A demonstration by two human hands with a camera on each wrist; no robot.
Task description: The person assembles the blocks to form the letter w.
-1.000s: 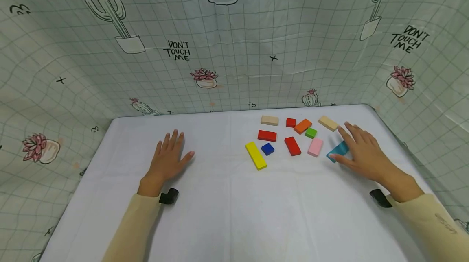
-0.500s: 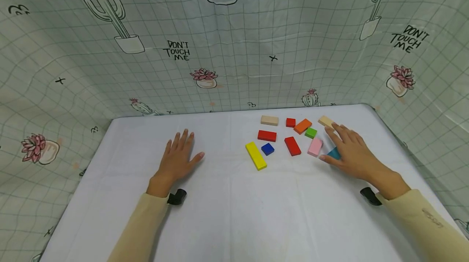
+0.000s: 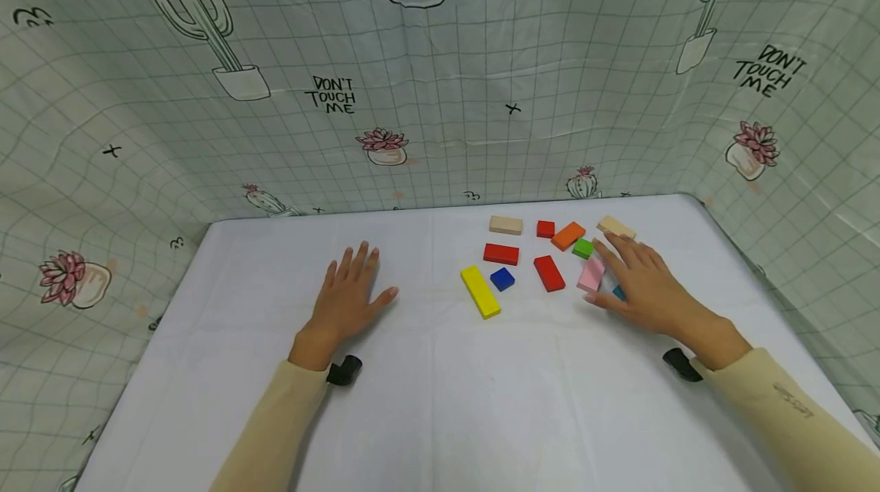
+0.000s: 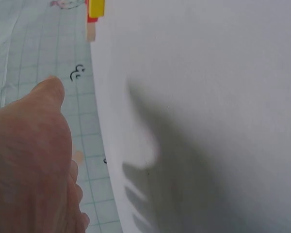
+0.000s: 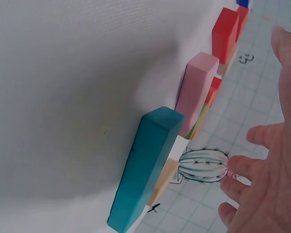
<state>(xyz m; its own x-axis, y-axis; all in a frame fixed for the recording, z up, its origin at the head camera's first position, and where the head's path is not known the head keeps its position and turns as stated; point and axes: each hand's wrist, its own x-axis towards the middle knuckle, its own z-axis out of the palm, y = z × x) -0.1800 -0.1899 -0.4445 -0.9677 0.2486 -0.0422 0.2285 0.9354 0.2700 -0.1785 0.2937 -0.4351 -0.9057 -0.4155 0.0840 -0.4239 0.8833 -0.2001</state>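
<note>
My left hand point(image 3: 346, 301) hovers over the left half of the white table point(image 3: 426, 400), fingers spread and holding nothing; its shadow falls on the cloth in the left wrist view. Above the right-hand blocks is my right hand point(image 3: 639, 282), also spread and holding nothing. It mostly hides a teal block point(image 5: 148, 165) from the head view, while the right wrist view shows that block lying on the table below the hand. Near its thumb and index finger lie a pink block point(image 3: 591, 275) and a green block point(image 3: 583, 248). A beige block point(image 3: 616, 227) sits just beyond the fingertips.
Left of the right hand lie a yellow block point(image 3: 480, 292), a blue block point(image 3: 503, 279), a red block point(image 3: 549, 273), another red block point(image 3: 501, 254), a small red block point(image 3: 545, 229), an orange block point(image 3: 568, 236) and a beige block point(image 3: 506, 225). A patterned curtain point(image 3: 454, 56) hangs behind.
Both hands have moved inward: the left hand toward the right, the right hand toward the left, now covering most of the teal block. The blocks have stayed in place.
</note>
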